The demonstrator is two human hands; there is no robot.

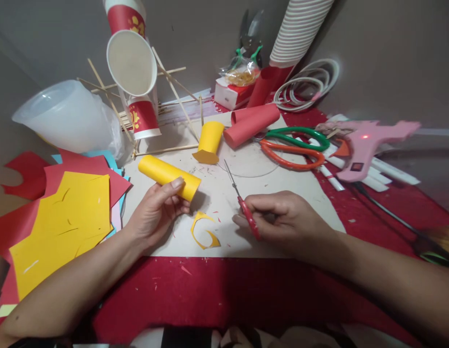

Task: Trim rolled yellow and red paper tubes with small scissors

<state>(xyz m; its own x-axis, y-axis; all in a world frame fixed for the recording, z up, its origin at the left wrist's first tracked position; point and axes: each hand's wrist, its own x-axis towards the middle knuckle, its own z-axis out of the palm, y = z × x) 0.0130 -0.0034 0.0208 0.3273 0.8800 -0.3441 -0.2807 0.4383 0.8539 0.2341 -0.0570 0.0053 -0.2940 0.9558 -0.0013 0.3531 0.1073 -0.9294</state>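
My left hand (155, 212) is closed around one end of a yellow paper tube (168, 176) that lies slanted over the white board (246, 232). My right hand (282, 217) grips small red-handled scissors (242, 203), their thin blades pointing up and left above the board. A curled yellow paper scrap (204, 232) lies on the board between my hands. Farther back stand a shorter yellow paper tube (209, 141) and a red paper tube (251, 124).
Yellow and red paper sheets (61, 222) lie at the left. Behind are a plastic jug (65, 116), red paper cups on a stick frame (137, 82), a stack of cups (297, 34), large green and orange scissors (297, 147), and a pink glue gun (369, 145) with glue sticks.
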